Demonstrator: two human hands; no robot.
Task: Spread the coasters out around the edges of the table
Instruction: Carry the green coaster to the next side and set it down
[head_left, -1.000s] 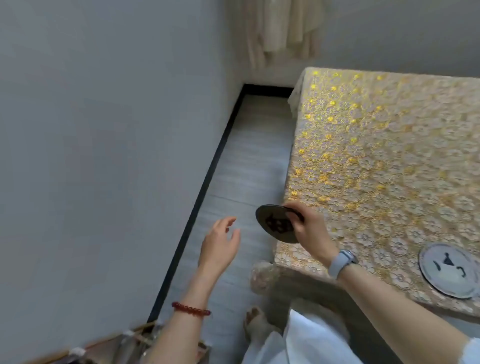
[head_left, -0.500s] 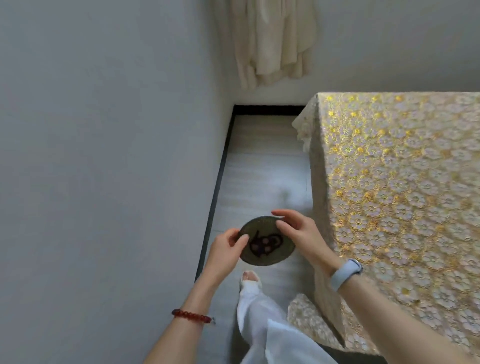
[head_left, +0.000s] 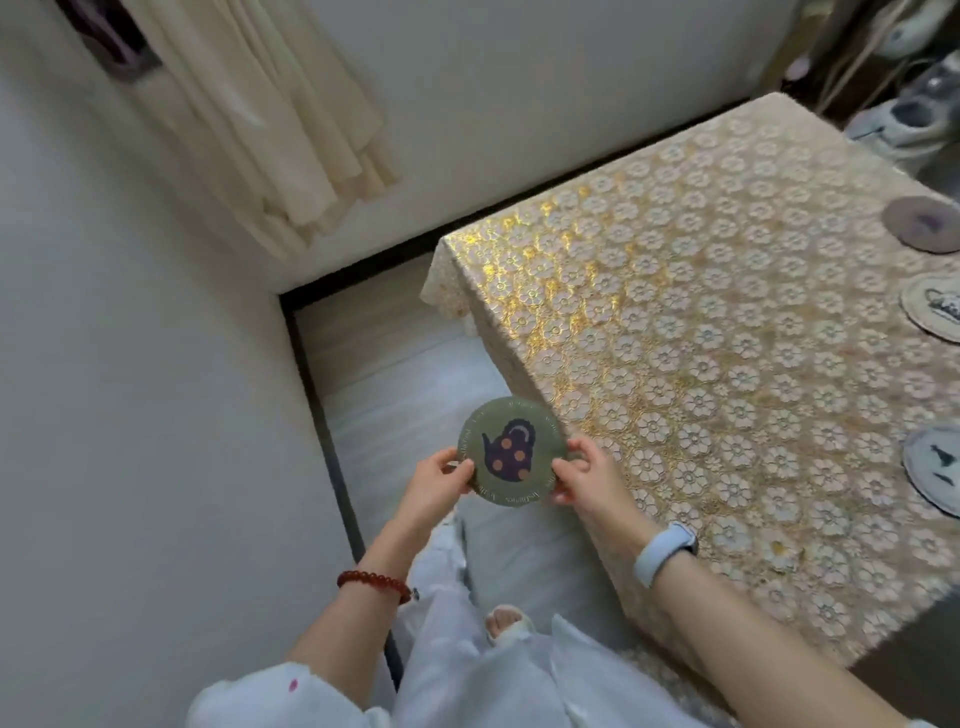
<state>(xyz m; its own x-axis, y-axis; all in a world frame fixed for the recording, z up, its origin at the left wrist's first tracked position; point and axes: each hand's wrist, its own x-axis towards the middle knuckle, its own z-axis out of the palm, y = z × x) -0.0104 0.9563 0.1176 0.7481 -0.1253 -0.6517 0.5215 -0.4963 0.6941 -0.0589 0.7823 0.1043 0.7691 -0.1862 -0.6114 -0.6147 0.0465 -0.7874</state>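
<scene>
I hold a round green coaster (head_left: 511, 451) with a dark teapot picture, face up, just off the table's left edge over the floor. My left hand (head_left: 435, 480) pinches its left rim and my right hand (head_left: 584, 474) pinches its right rim. The table (head_left: 691, 332) wears a gold and white flowered lace cloth. Three more coasters lie along its right side: a purple-grey one (head_left: 922, 223), a cream one with a cup picture (head_left: 935, 314) and a pale blue one (head_left: 935, 462), the last two cut off by the frame.
A narrow strip of pale floor (head_left: 395, 395) runs between the white wall (head_left: 130, 415) and the table. Cream curtains (head_left: 270, 119) hang in the corner. Shoes (head_left: 904, 111) sit beyond the table's far right corner. My legs and one foot (head_left: 506, 621) are below.
One second ago only my right hand held the coaster at the table edge. My left hand has come over and taken its left rim. My view has swung right, showing more tabletop.
</scene>
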